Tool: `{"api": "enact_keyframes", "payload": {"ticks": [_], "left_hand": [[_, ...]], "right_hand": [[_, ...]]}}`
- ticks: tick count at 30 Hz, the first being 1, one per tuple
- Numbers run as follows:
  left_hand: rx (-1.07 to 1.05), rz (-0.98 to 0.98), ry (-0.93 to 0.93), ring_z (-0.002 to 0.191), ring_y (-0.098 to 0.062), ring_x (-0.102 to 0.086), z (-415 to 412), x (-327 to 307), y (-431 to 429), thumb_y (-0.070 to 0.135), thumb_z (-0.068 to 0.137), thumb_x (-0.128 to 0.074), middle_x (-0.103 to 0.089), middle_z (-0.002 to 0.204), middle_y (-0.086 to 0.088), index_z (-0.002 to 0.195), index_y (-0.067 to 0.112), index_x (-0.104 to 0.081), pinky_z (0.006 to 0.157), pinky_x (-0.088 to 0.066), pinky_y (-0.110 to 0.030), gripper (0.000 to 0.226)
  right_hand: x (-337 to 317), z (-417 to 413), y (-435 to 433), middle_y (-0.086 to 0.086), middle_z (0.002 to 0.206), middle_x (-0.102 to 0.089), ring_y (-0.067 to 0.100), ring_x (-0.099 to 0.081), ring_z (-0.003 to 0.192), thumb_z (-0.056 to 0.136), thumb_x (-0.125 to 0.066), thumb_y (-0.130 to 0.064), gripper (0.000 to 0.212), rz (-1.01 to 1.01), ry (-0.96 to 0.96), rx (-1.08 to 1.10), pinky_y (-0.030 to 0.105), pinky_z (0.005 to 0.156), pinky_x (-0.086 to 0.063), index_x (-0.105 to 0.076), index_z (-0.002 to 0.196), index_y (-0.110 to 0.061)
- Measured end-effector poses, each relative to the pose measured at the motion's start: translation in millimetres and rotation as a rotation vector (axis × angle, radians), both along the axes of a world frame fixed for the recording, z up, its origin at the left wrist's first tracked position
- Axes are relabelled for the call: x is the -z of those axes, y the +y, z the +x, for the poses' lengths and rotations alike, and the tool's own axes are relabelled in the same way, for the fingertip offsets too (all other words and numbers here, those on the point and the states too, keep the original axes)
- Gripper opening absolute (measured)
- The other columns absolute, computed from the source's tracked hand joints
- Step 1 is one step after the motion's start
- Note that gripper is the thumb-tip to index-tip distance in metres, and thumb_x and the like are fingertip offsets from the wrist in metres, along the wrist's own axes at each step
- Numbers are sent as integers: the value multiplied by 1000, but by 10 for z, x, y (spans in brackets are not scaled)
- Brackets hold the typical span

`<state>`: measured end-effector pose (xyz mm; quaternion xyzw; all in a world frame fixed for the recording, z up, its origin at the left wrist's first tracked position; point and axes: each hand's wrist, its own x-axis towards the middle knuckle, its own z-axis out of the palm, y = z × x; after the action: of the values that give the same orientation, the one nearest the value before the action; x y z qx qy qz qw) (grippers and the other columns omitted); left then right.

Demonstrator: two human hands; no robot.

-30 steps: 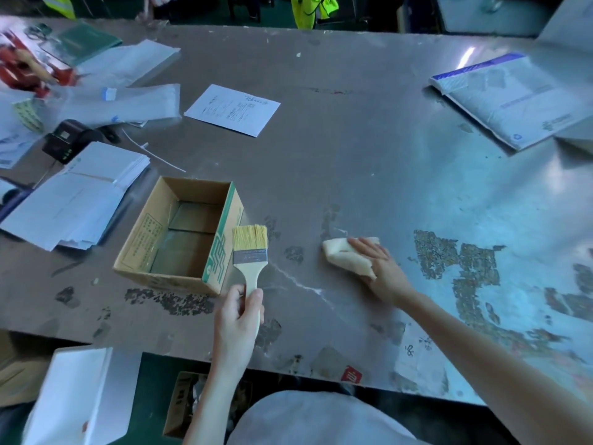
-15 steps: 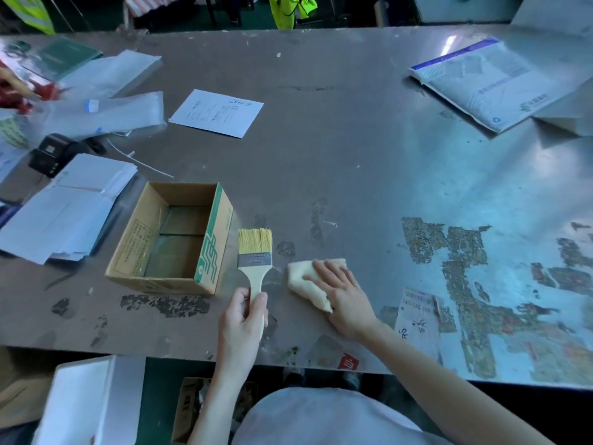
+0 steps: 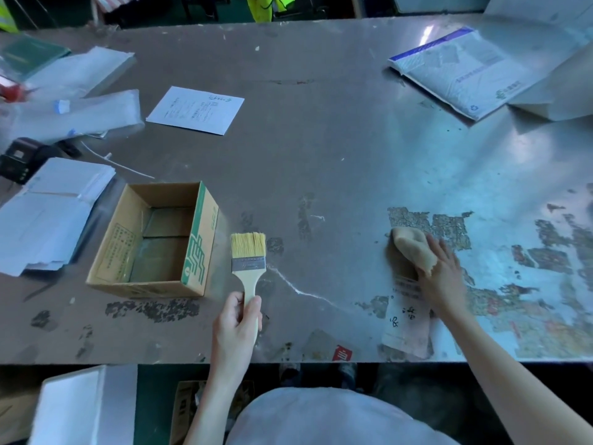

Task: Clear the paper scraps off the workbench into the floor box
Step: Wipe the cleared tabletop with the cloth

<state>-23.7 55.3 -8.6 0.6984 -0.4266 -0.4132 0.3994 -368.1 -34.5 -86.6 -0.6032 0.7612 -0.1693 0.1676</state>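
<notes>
My left hand [image 3: 236,319] grips the wooden handle of a flat paintbrush [image 3: 248,252], whose pale bristles point away from me beside an open cardboard box [image 3: 195,239] on the metal workbench [image 3: 321,149]. My right hand [image 3: 444,274] presses a bunched beige cloth [image 3: 412,247] onto the bench, at the edge of a patch of stuck paper remains [image 3: 449,226]. A thin white line of dust and scraps [image 3: 296,289] runs between the two hands. Under the near edge, a brown floor box [image 3: 186,409] is partly hidden by my arm.
Stacks of white paper [image 3: 48,213] and plastic sleeves [image 3: 80,114] fill the left side. A printed sheet [image 3: 195,110] lies behind the small box. A mailer bag [image 3: 459,69] is at the far right. A white block [image 3: 83,406] stands on the floor at lower left.
My right hand has slid the cloth to the right, away from the brush, onto the stuck paper patch. My left hand still holds the brush in the same place.
</notes>
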Motion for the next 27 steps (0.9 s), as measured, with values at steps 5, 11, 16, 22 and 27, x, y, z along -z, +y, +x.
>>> {"api": "enact_keyframes", "payload": {"ticks": [5,11,16,22,27], "left_hand": [[3,-5,-5,48,-14,-36,22,-8,-18,21,96,-51,-43,55,-2,75,-2,-41,48,-30,-22,32],[-18,14,-14,49,-13,-39,71,14,-17,20,96,-52,-45,53,2,71,5,-41,51,-32,-23,31],[8,21,-7,49,-16,-38,109,23,-56,20,96,-52,-45,54,0,73,2,-42,54,-32,-32,31],[-1,14,-5,48,-15,-36,135,25,-99,20,95,-51,-44,51,3,70,6,-40,56,-31,-34,32],[-13,26,-4,47,-15,-36,181,34,-98,20,95,-52,-44,50,3,69,8,-40,56,-31,-35,31]], "right_hand": [[27,652,85,10,155,-27,31,-17,145,81,-42,-14,63,0,12,-64,46,118,-9,-36,144,-15],[96,989,255,2,152,-33,24,-24,142,80,-36,-24,60,-27,39,-573,44,116,-16,-45,139,-21],[-29,310,-28,10,146,-41,32,-32,139,76,-56,2,69,2,69,-433,55,114,-24,-38,140,-13],[-111,-297,98,8,151,-37,33,-29,140,87,-34,-13,58,-17,27,73,50,115,-22,-37,145,-18],[25,260,137,12,154,-29,31,-16,145,78,-26,-18,67,9,50,193,51,117,-15,-36,144,-13]]}}
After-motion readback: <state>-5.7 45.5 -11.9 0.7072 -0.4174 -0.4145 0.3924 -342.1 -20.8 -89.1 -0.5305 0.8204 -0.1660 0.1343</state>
